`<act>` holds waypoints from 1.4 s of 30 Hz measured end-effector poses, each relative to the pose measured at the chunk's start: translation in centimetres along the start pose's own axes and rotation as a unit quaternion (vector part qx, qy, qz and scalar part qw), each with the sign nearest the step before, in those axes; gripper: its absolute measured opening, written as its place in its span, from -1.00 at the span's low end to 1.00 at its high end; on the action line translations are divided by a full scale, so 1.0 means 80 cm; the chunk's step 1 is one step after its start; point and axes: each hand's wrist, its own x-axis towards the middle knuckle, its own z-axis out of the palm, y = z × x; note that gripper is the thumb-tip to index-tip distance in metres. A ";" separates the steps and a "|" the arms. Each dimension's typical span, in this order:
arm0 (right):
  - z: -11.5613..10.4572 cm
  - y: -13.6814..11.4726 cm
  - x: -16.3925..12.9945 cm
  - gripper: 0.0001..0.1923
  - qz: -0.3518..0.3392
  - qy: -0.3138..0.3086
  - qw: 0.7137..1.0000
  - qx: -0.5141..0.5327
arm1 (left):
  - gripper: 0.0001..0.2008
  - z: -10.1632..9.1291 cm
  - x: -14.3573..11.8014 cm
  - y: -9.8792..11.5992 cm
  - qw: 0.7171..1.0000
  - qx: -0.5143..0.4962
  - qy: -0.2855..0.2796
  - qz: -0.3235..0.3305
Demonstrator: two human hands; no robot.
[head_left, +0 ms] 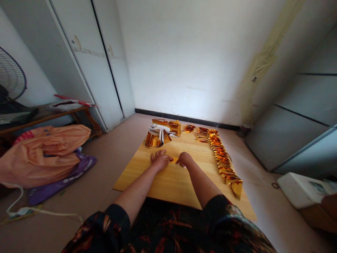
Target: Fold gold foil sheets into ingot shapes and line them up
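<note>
A small piece of gold foil paper (174, 160) lies on the wooden board between my two hands. My left hand (159, 161) rests on the board with some fingers spread, its thumb side holding the paper's left end. At the right end, the curled fingers of my right hand (185, 159) grip the same paper; their tips are partly hidden. Behind my left hand are stacks of gold foil sheets (154, 139) with white paper among them. A long overlapping row of folded gold foil pieces (221, 156) runs down the board's right side.
The wooden board (137, 172) stands low before me, near a white wall (184, 63). Left are a cabinet (105, 70), a fan (10, 75), a wooden bench (88, 112) and orange and purple bags (52, 151). A white box (302, 189) and grey cabinet (284, 133) stand right.
</note>
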 end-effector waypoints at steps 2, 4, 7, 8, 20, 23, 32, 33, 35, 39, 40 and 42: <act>-0.004 0.005 -0.002 -0.88 0.011 -0.044 0.999 0.021 | -0.75 -0.001 0.000 0.000 1.000 -0.001 -0.003 0.001; -0.008 0.011 -0.005 -0.93 0.022 -0.069 0.997 0.041 | -0.74 -0.002 0.000 -0.001 1.000 0.000 -0.010 0.006; -0.014 0.023 -0.010 -0.94 0.036 -0.076 0.994 0.064 | -0.72 -0.004 0.001 -0.003 1.000 0.002 -0.023 0.017; -0.016 0.028 -0.011 -0.94 0.040 -0.075 0.994 0.069 | -0.72 -0.005 0.001 -0.004 0.999 0.003 -0.026 0.020; -0.004 0.047 -0.045 -0.72 -0.208 0.114 0.969 0.070 | -0.65 -0.001 0.000 -0.005 0.999 0.003 -0.027 0.021; 0.013 0.036 -0.050 -0.81 -0.266 0.128 0.955 -0.014 | -0.68 0.002 -0.002 -0.005 1.000 0.000 -0.016 0.019; 0.023 0.031 -0.055 -0.76 -0.307 0.164 0.927 -0.137 | -0.80 0.012 -0.014 0.005 0.995 0.005 0.062 0.082; 0.025 0.032 -0.054 -0.74 -0.309 0.169 0.925 -0.145 | -0.80 0.013 -0.015 0.008 0.993 0.006 0.072 0.091; 0.029 0.034 -0.051 -0.74 -0.317 0.176 0.917 -0.163 | -0.80 0.014 -0.018 0.012 0.991 0.004 0.086 0.106; 0.036 0.036 -0.049 -0.82 -0.334 0.196 0.901 -0.195 | -0.81 0.019 -0.018 0.021 0.990 -0.004 0.105 0.097; 0.038 0.037 -0.049 -0.83 -0.333 0.205 0.898 -0.199 | -0.81 0.020 -0.017 0.022 0.990 -0.005 0.109 0.090; 0.041 0.037 -0.049 -0.84 -0.331 0.228 0.893 -0.203 | -0.79 0.023 -0.015 0.025 0.990 -0.007 0.117 0.075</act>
